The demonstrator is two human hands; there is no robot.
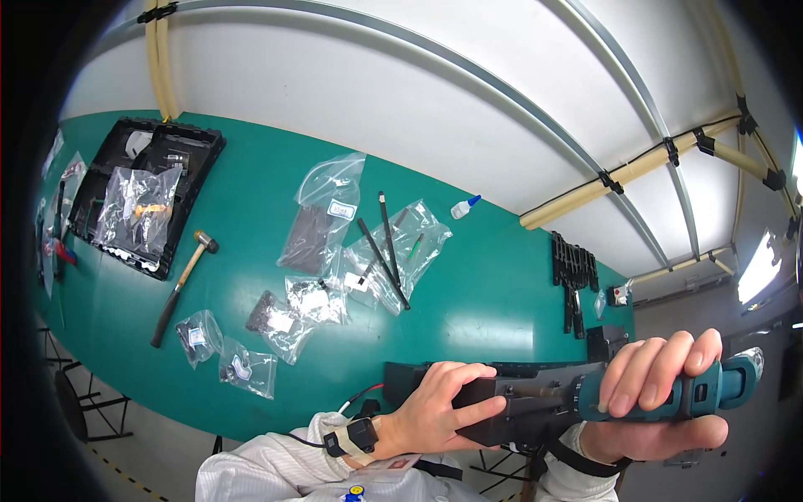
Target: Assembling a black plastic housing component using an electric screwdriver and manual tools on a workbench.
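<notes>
The right hand (661, 393) wrapped its fingers around a teal electric screwdriver (669, 393), its tip at a black plastic part (502, 402) that the left hand (439, 406) gripped above the green table (468, 293). The part looked rigid and light, best held along its edges.

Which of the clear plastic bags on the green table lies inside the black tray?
The clear bag at the far left, resting in the black tray beyond the hammer. The other bags lie directly on the green table.
</notes>
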